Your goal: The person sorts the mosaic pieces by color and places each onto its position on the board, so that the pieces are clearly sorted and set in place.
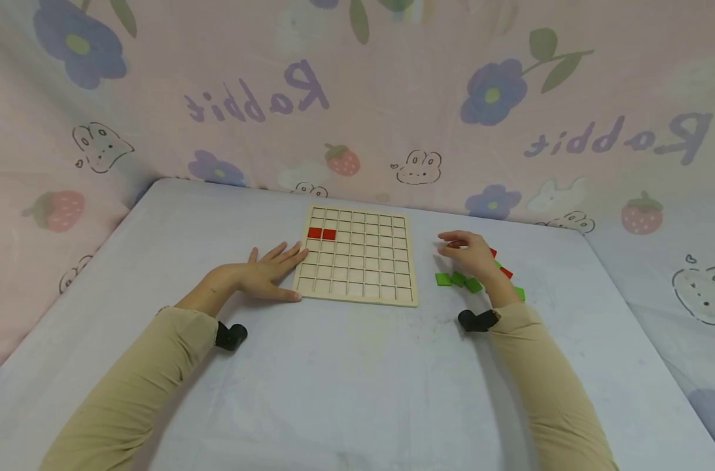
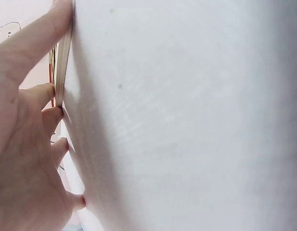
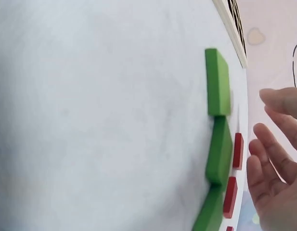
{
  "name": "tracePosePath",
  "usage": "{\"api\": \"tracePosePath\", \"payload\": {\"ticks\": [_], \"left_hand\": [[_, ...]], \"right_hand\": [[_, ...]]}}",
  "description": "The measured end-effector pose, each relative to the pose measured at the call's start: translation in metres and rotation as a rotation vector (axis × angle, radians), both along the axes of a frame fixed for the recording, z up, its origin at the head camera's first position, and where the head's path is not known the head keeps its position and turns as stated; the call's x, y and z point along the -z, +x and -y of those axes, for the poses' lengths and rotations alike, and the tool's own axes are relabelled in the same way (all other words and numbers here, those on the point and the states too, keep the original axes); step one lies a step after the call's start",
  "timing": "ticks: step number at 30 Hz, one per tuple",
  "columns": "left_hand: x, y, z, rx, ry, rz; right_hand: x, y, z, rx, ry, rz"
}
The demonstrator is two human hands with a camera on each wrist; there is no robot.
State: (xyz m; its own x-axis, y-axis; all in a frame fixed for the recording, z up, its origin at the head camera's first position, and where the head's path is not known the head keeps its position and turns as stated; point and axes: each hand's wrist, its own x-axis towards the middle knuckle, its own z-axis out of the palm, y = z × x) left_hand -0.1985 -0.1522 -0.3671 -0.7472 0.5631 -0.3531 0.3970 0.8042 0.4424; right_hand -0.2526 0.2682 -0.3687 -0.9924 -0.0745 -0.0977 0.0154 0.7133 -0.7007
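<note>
A pale wooden grid board lies on the table, with two red square tiles side by side in cells near its upper left. My left hand is spread flat at the board's left edge, its thumb at the lower left corner. In the left wrist view, its fingertips meet the table and the board's side. To the right of the board, my right hand hovers over loose tiles with fingers loosely bent and nothing visible between them. Several green tiles lie below it, with red tiles behind them.
More red and green tiles are partly hidden behind the right wrist. A white cloth covers the table. A printed curtain with rabbits, flowers and strawberries hangs along the back and sides. Each wrist carries a black camera.
</note>
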Motion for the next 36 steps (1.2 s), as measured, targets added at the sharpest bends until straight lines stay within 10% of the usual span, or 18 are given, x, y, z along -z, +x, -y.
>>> {"api": "tracePosePath", "payload": {"ticks": [36], "left_hand": [[0.001, -0.002, 0.000, 0.002, -0.011, 0.003]], "right_hand": [[0.004, 0.004, -0.011, 0.013, 0.035, 0.039]]}}
